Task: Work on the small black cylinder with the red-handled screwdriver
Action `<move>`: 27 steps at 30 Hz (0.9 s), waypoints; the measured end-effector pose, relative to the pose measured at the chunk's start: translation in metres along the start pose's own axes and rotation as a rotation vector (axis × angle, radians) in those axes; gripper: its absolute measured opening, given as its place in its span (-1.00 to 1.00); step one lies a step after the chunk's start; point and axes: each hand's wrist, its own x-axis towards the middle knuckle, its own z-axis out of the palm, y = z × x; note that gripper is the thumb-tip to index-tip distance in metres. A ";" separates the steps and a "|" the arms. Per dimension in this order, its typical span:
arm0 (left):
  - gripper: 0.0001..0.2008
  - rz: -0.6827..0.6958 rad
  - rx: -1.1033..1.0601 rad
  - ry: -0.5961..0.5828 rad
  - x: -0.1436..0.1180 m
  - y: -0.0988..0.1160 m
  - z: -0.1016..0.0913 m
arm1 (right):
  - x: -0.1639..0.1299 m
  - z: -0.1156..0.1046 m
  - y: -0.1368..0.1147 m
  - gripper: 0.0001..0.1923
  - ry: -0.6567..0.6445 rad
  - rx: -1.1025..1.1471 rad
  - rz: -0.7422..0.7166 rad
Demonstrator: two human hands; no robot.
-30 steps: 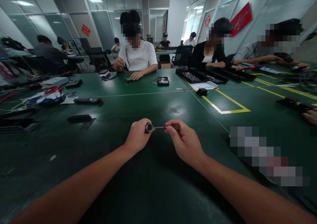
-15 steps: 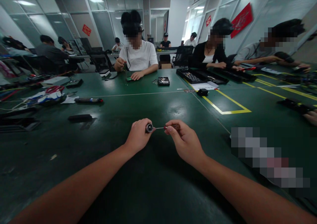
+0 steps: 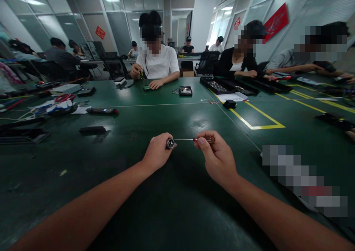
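Observation:
My left hand point(image 3: 158, 151) is closed around a dark cylindrical object point(image 3: 170, 144), whose round metallic end faces me; its kind cannot be told. Between thumb and fingers, my right hand point(image 3: 220, 158) pinches the reddish-brown handle of a screwdriver point(image 3: 206, 140). The thin shaft runs level to the left, with its tip at or behind the cylinder by my left fingers. Whether the tip touches the cylinder is hidden. Both hands are above the green table point(image 3: 155, 206).
A black pen-shaped tool point(image 3: 102, 111) and a black bar point(image 3: 93, 130) lie left. Cables and pliers point(image 3: 62, 103) are further left. Across sit a person point(image 3: 158, 64), a hard drive point(image 3: 185, 91) and a black parts tray point(image 3: 216, 85). A small black block point(image 3: 229, 104) lies near yellow tape.
My right hand has moved right with the screwdriver, so more of its shaft shows between my hands. My left hand keeps hold of the cylinder. The whole view has shifted slightly.

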 end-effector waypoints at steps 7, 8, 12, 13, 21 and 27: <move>-0.91 0.022 0.000 0.001 0.001 0.001 -0.001 | 0.000 -0.001 -0.003 -0.84 -0.080 -0.168 -0.041; -0.91 0.022 0.000 0.003 0.001 0.001 -0.001 | 0.001 -0.001 -0.003 -0.83 -0.069 -0.175 -0.039; -0.93 0.011 0.006 -0.014 0.001 0.002 -0.001 | 0.001 -0.002 -0.003 -0.83 -0.050 -0.158 -0.039; -0.93 0.008 0.010 -0.019 0.000 0.002 -0.001 | 0.001 -0.002 -0.003 -0.83 -0.055 -0.147 -0.044; -0.94 0.005 0.022 -0.022 0.000 -0.001 0.000 | 0.002 -0.003 -0.005 -0.85 -0.090 -0.170 -0.037; -0.95 -0.014 -0.012 -0.014 0.000 -0.003 0.000 | 0.003 -0.004 -0.001 -0.84 -0.066 -0.174 -0.018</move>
